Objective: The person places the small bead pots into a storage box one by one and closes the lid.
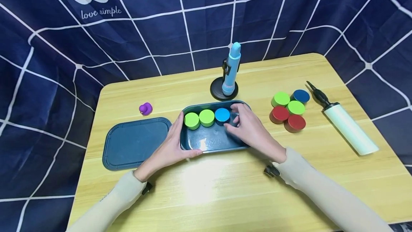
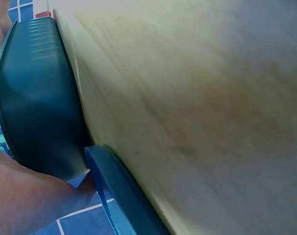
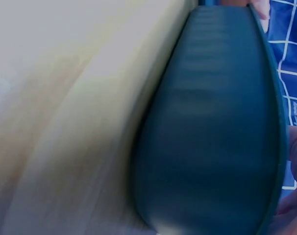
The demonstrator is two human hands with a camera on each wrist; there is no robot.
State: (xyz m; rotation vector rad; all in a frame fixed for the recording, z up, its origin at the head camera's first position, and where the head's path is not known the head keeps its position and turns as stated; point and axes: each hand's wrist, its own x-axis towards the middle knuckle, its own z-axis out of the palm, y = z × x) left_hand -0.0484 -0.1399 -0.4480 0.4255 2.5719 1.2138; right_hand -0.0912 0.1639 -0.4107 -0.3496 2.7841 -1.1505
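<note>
A dark blue-green plastic box (image 1: 212, 140) stands without a cover at the middle of the table. Along its back wall are two lime-green round pots (image 1: 192, 121) and one blue round pot (image 1: 222, 116), side by side. My left hand (image 1: 172, 145) grips the box's left end, fingers along the side wall and thumb at the front rim. Over the right end of the box reaches my right hand (image 1: 246, 126), its bent fingers and thumb apart, right beside the blue pot. Each wrist view shows the box's outer wall, the left wrist view (image 2: 40, 98) most clearly.
Left of the box lies its matching flat lid (image 1: 135, 142), below a purple toy duck (image 1: 146, 109). Behind stands a light-blue tube (image 1: 231, 71) on a black base. Several pots (image 1: 279, 114) in green, red and blue cluster right, near a hand pump (image 1: 349, 127).
</note>
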